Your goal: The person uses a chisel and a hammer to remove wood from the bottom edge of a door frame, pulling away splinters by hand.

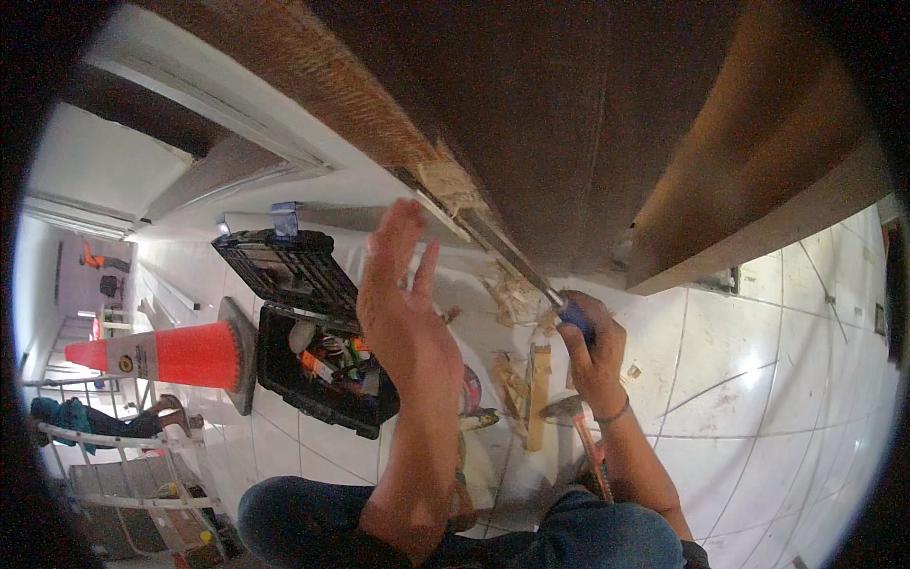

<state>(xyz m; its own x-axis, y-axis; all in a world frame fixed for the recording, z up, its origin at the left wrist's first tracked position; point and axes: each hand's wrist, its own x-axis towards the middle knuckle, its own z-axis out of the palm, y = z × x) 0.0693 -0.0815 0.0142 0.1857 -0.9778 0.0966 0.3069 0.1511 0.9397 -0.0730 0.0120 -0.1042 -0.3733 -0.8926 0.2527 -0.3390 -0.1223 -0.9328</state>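
My right hand (593, 351) is wrapped round the blue handle of a chisel (565, 305). Its metal shank points up and left along the edge of a dark brown wooden door (569, 123). Further along that edge, a patch of pale, splintered wood (450, 185) shows. My left hand (403, 294) is raised beside the edge, holding nothing, with its fingers stretched out. Below my right hand, a hammer (588, 441) with an orange handle leans near my knee. Pale wood chips (512, 302) and a split wood piece (537, 398) lie on the floor.
An open black toolbox (322, 408) full of tools stands left of my left arm. Beyond it are an orange traffic cone (190, 353) and a metal ladder (142, 500). A person (104, 422) is at the far left. White tiles (730, 379) cover the floor.
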